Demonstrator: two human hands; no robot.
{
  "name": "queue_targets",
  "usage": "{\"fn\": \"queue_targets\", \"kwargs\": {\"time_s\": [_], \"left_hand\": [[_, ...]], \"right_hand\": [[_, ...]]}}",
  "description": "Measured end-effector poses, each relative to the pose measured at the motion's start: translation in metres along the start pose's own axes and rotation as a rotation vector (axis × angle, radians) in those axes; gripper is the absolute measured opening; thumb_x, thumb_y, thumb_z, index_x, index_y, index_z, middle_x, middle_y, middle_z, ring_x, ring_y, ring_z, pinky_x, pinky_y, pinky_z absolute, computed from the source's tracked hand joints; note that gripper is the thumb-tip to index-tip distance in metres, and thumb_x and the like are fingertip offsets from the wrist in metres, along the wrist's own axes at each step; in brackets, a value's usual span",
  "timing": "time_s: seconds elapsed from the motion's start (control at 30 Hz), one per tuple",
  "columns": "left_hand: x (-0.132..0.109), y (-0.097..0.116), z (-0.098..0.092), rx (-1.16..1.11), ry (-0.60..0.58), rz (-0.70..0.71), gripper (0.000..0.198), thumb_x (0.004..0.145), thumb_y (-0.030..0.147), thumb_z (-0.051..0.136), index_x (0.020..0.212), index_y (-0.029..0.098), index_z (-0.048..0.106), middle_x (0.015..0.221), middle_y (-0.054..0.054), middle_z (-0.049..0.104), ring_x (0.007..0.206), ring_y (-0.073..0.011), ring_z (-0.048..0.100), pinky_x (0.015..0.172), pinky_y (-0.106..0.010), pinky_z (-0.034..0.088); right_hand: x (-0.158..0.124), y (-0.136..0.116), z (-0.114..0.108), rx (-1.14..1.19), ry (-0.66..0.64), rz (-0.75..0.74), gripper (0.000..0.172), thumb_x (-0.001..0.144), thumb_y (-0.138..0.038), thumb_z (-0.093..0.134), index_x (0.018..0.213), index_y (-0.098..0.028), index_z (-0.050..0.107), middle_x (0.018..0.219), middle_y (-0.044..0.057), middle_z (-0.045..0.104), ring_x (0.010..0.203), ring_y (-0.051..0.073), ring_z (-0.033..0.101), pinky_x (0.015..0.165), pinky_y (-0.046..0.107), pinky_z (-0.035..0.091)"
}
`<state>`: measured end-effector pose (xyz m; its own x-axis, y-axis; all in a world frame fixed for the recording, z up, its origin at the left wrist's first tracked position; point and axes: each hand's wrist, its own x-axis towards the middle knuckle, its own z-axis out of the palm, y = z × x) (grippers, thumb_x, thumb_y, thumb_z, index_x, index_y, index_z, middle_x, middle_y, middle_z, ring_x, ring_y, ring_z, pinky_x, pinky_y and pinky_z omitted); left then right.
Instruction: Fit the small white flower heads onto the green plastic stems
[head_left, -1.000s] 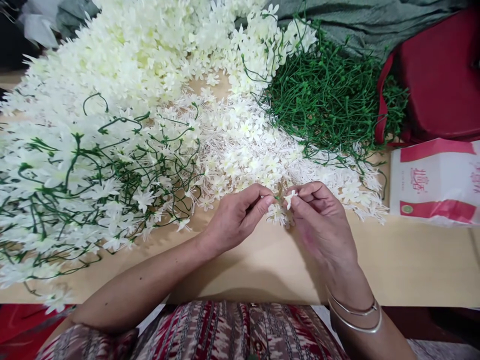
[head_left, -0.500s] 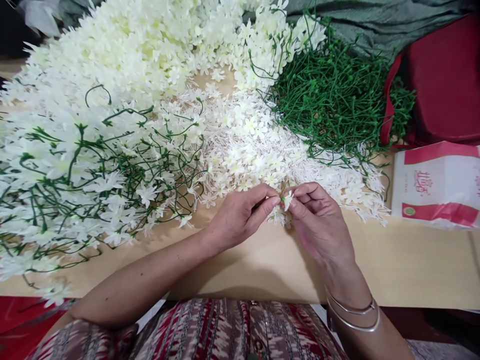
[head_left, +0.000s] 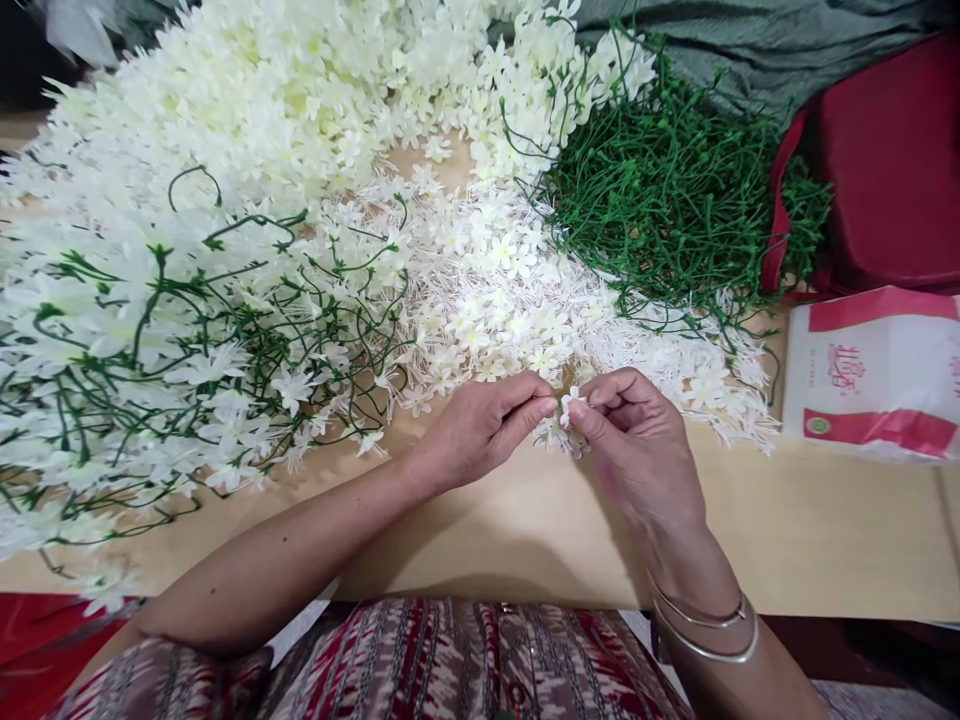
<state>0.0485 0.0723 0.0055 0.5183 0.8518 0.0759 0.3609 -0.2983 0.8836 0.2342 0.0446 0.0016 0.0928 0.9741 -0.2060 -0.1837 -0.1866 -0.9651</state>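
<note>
In the middle, my left hand (head_left: 491, 430) is closed in a pinch, thumb against forefinger, on a green plastic flower stem that is mostly hidden by the fingertips. Facing it, my right hand (head_left: 637, 440) pinches a small white artificial flower (head_left: 572, 400) between thumb and forefinger, right beside the left fingertips. Below this flower, more white petals (head_left: 556, 436) show between the hands; whether they are held or lie on the table I cannot tell. Just beyond my hands spreads a layer of small white blossoms (head_left: 517, 320) with thin white stalks.
Finished-looking white flowers on green stems (head_left: 225, 340) are heaped at left. A pile of cream blossoms (head_left: 300, 90) lies behind. Green stems (head_left: 667, 200) are bunched at right, near a red bag (head_left: 892, 160) and a red-and-white packet (head_left: 874, 370). The wooden table (head_left: 787, 530) has its edge before me.
The right fingers have shifted slightly, the thumb now lying over the small white flower's petals. The green tip seen at the left fingertips is now hardly visible.
</note>
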Motion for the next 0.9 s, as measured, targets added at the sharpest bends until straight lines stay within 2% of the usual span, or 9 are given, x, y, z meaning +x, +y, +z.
{"fn": "queue_targets", "kwargs": {"time_s": [0.4,0.6,0.77,0.9], "left_hand": [[0.002,-0.003,-0.005,-0.068,-0.104,0.017,0.031,0.108,0.037,0.044,0.093,0.019,0.064,0.079,0.002,0.061,0.069,-0.0092,0.054,0.066,-0.02,0.039],[0.004,-0.001,-0.006,-0.096,-0.121,-0.062,0.031,0.107,0.039,0.044,0.095,0.019,0.063,0.079,0.002,0.06,0.071,-0.0102,0.054,0.067,-0.021,0.039],[0.004,0.002,-0.008,-0.155,-0.129,-0.082,0.032,0.107,0.04,0.044,0.094,0.019,0.064,0.081,0.001,0.062,0.073,-0.0108,0.055,0.069,-0.022,0.04],[0.004,0.004,-0.01,-0.191,-0.127,-0.082,0.032,0.106,0.04,0.044,0.093,0.019,0.064,0.082,0.001,0.064,0.074,-0.0107,0.056,0.07,-0.022,0.041]], "right_hand": [[0.006,-0.004,-0.003,0.105,-0.138,0.091,0.034,0.07,-0.029,0.094,0.071,-0.023,0.061,0.068,-0.006,0.063,0.06,0.008,0.057,0.058,0.023,0.046],[0.008,-0.004,0.001,0.141,-0.14,0.109,0.033,0.071,-0.028,0.094,0.07,-0.023,0.061,0.069,-0.007,0.063,0.061,0.007,0.057,0.061,0.021,0.048],[0.008,-0.002,-0.001,0.127,-0.087,0.131,0.029,0.067,-0.032,0.097,0.08,-0.026,0.072,0.075,-0.006,0.068,0.066,0.007,0.056,0.064,0.02,0.048],[0.006,0.002,-0.006,0.034,-0.135,0.146,0.024,0.073,-0.039,0.093,0.09,-0.03,0.079,0.077,-0.004,0.07,0.07,0.009,0.057,0.068,0.023,0.048]]}}
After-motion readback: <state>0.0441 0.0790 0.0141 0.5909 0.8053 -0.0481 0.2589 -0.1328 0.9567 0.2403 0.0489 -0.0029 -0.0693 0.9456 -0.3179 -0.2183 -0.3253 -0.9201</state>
